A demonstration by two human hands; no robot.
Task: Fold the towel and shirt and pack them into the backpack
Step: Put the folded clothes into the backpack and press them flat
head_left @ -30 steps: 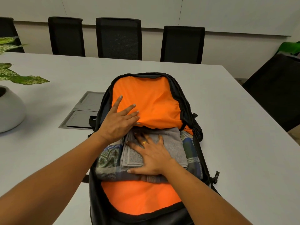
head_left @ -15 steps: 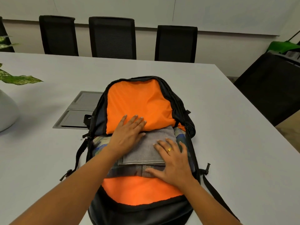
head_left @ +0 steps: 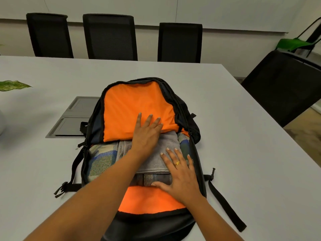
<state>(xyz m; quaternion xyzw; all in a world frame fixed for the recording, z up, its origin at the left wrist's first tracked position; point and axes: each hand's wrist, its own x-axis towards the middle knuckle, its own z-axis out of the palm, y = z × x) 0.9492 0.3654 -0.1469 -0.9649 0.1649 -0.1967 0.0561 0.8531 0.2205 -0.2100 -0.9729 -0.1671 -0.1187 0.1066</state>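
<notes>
An office meeting room is indicated: a long pale grey table (head_left: 225, 119) is lined with black mesh-backed chairs (head_left: 109, 36) against a plain white wall (head_left: 225, 13), and a recessed grey cable hatch (head_left: 73, 117) is set into the tabletop.

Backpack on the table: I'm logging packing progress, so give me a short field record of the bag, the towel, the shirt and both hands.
backpack: lies flat on the table, main compartment open
shirt: plaid, inside the compartment, under the towel
towel: grey, folded, on top of the shirt, far end under the orange flap
left hand: flat, fingers straight, across the flap's edge and the towel
right hand: flat, fingers spread, on the towel's near right corner and the shirt
packing: both items in, bag not yet closed
</notes>
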